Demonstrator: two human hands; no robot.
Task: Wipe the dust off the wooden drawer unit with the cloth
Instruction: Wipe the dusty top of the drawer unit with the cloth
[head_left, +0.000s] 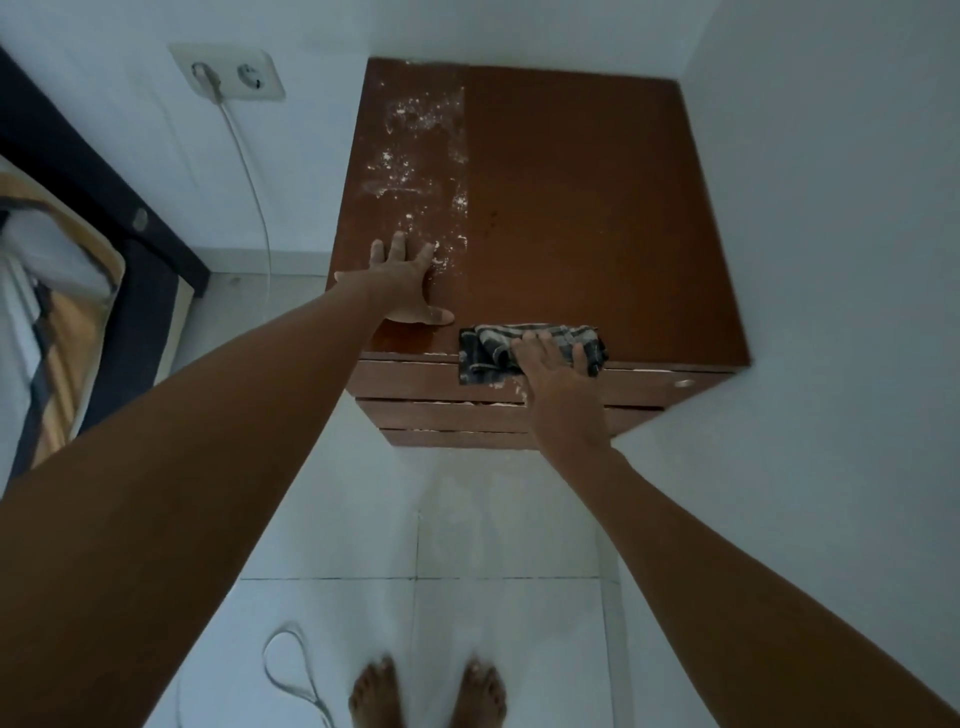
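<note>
Your left hand (408, 283) lies flat, fingers spread, on the top of the wooden drawer unit (582, 208), just below a strip of white dust (415, 156). To its right, your right hand (553, 364) presses the checked cloth (493, 351) flat at the front edge, where it hangs over the top drawer.

The wooden drawer unit (571, 208) is reddish brown; white dust (415, 156) speckles a strip along its left side, and the rest of its top is plain brown. At its front edge lies a cloth (493, 353), dark grey checked with paler lines. Left of the unit, the wall socket (228, 73) and its cable (249, 171) are white. The floor (467, 597) before it is pale tile with dark joints.
</note>
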